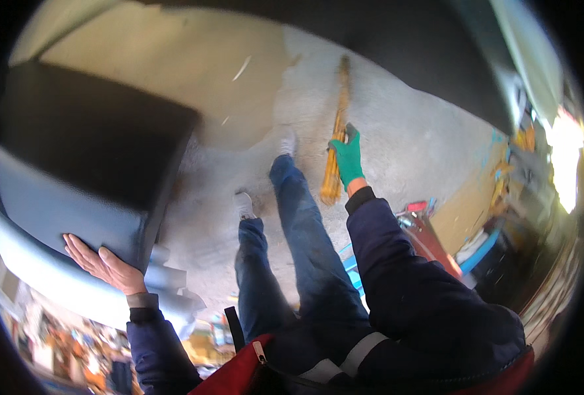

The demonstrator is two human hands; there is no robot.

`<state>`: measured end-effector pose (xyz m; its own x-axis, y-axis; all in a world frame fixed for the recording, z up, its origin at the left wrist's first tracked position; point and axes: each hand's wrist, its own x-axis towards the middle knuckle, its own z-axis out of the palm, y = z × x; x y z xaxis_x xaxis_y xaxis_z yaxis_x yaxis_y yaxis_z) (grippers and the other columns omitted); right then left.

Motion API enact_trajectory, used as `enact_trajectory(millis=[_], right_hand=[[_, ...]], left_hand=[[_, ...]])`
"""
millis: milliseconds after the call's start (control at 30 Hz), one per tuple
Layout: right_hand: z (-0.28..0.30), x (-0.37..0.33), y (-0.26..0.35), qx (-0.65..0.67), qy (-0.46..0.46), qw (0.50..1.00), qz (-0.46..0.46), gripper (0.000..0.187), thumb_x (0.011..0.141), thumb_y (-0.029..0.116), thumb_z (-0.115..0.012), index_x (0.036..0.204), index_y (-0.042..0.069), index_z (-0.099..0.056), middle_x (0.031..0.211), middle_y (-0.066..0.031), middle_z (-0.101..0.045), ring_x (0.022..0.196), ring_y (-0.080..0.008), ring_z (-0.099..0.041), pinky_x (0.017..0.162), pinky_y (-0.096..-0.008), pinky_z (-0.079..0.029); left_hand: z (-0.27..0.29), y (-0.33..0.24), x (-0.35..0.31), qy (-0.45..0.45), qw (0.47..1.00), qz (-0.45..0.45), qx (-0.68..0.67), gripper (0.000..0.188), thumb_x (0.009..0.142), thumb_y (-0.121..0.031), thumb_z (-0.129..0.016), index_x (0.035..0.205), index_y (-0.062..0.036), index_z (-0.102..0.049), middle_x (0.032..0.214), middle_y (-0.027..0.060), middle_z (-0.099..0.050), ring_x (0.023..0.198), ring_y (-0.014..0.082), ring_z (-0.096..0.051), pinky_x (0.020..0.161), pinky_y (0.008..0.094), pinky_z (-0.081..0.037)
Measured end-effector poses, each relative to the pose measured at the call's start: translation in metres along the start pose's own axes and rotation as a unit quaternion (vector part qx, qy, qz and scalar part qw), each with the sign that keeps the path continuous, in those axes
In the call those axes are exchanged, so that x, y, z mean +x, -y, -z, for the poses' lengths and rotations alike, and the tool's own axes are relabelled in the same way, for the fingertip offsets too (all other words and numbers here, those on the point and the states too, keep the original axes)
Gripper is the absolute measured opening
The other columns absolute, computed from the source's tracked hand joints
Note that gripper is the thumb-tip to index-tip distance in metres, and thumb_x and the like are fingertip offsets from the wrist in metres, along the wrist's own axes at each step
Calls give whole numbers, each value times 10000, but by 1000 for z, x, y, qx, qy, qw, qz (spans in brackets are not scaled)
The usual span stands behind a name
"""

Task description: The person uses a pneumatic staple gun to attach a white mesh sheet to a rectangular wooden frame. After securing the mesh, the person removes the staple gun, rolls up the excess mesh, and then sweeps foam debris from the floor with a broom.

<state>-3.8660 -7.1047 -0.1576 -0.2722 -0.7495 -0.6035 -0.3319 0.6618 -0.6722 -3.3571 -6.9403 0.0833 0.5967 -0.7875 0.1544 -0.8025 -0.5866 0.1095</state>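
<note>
My bare left hand [106, 264] lies flat, fingers stretched out, on the side of a large black upholstered block [94, 122] with a smooth, leather-like cover. In a green work glove, my right hand [349, 158] is closed around a long yellowish-brown thing that looks like a bundle of wooden sticks [331, 181]. The bundle is held at about its middle, above the concrete floor. Its far end is blurred, so I cannot make out its exact kind.
Another large black piece [397, 39] spans the far side. Pale rolls [61, 276] lie beside the upholstered block. At right are a reddish-brown box or board [430, 240] and cluttered materials [522, 191]. My feet stand on the concrete floor [226, 164].
</note>
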Motion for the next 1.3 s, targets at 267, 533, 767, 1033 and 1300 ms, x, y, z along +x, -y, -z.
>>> enact_trajectory(millis=[267, 533, 767, 1033, 1300], right_hand=[[205, -325, -111, 231, -70, 960, -142, 840, 856, 113, -755, 1552, 2, -298, 1401, -195, -537, 915, -235, -688, 763, -379, -590], [142, -614, -334, 234, -187, 912, -279, 651, 812, 414, -835, 1226, -11, -567, 1016, -217, -693, 840, -263, -717, 726, -412, -587], [80, -840, -479, 537, -353, 696, -320, 534, 794, 278, -861, 1138, -26, -588, 948, -185, -706, 752, -229, -714, 611, -380, -593], [15, -1006, -659, 669, -398, 472, -415, 363, 831, 160, -796, 1064, -12, -577, 822, -147, -666, 574, -256, -669, 476, -377, -554], [-69, -1145, -700, 758, -454, 285, -371, 302, 875, 167, -738, 1079, 26, -566, 855, -99, -634, 666, -209, -633, 578, -356, -578]], left_hand=[[-19, 54, -1, -91, 985, -135, 49, 546, 1081, -404, -495, 1480, -35, -546, 1507, 213, -543, 1423, 396, -460, 1229, 479, -306], [-20, 67, 84, 220, 863, -305, 338, 344, 1091, -287, -442, 1270, -69, -639, 1284, 200, -670, 1180, 361, -662, 961, 436, -553], [16, -10, -109, 406, 772, -427, 240, 344, 1087, -292, -450, 1258, -65, -645, 1268, 199, -675, 1167, 358, -666, 953, 436, -553], [93, -15, -427, 512, 585, -551, 301, 345, 1081, -298, -460, 1244, -61, -652, 1250, 198, -682, 1153, 356, -670, 944, 437, -553], [151, -40, -637, 512, 433, -633, 387, 346, 1076, -303, -470, 1230, -57, -658, 1231, 197, -688, 1138, 353, -675, 936, 437, -553]])
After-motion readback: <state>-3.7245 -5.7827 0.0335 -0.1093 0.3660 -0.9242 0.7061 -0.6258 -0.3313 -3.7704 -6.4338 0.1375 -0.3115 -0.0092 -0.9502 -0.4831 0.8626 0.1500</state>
